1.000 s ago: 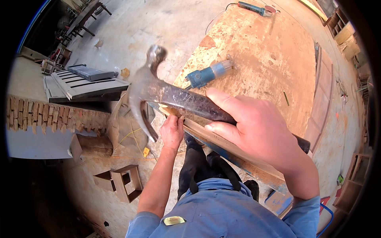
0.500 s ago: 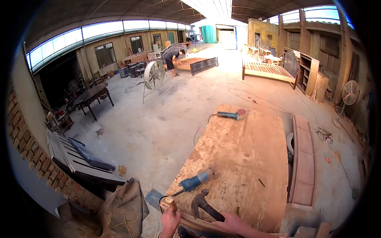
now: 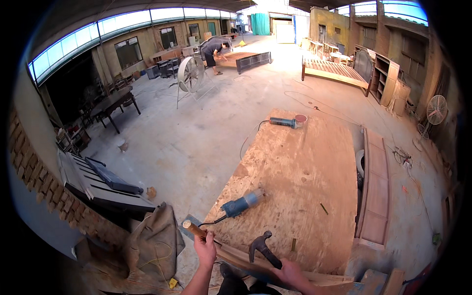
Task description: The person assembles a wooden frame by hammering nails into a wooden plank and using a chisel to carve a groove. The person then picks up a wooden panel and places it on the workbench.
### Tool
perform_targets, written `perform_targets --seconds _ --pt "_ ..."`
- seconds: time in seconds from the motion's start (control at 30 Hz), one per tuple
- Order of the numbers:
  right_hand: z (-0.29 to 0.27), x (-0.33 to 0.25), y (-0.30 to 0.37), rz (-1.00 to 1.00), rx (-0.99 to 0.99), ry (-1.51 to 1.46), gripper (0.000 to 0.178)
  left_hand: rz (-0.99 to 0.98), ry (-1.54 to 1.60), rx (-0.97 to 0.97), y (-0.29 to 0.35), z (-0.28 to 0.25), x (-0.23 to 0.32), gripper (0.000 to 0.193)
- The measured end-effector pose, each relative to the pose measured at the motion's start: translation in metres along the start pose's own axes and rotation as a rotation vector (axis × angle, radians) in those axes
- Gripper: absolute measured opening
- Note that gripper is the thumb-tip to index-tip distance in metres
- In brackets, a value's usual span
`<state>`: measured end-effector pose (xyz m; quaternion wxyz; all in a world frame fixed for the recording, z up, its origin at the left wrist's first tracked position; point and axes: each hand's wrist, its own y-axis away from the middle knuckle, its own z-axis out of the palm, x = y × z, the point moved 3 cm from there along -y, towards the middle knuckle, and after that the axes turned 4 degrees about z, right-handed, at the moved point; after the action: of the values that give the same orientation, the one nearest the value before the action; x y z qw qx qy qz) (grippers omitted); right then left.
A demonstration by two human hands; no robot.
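Observation:
My left hand is closed round a thick, round wooden handle, tilted with its pale end up and to the left; whatever is at its lower end is hidden. In my right hand is a claw hammer, gripped by its dark handle, its head pointing up and left over the near edge of the worktable. Between and beneath my hands a long wooden rail lies along that near edge. Beyond my left hand, a blue power tool rests on the tabletop.
An angle grinder with a round disc lies at the table's far end. A panelled wooden board stands along the right side. Brown cloth is heaped at left. Farther off, a person bends over a bed frame beside a large fan.
My left hand has risen, and the wooden handle has tipped further left. The hammer has shifted slightly right with my right hand. The whole view has tilted downward.

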<state>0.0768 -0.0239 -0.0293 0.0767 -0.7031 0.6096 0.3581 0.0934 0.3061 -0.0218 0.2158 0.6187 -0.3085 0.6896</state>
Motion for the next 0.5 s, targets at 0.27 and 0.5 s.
perform_targets --seconds 0.27,0.5 --pt "-0.002 -0.013 -0.001 0.02 -0.005 0.099 0.051 0.09 0.019 -0.096 -0.02 -0.002 0.053 0.02" --pt "-0.019 -0.016 -0.014 0.104 -0.095 -0.059 0.049 -0.092 -0.411 -0.188 0.001 -0.031 0.034 0.031"
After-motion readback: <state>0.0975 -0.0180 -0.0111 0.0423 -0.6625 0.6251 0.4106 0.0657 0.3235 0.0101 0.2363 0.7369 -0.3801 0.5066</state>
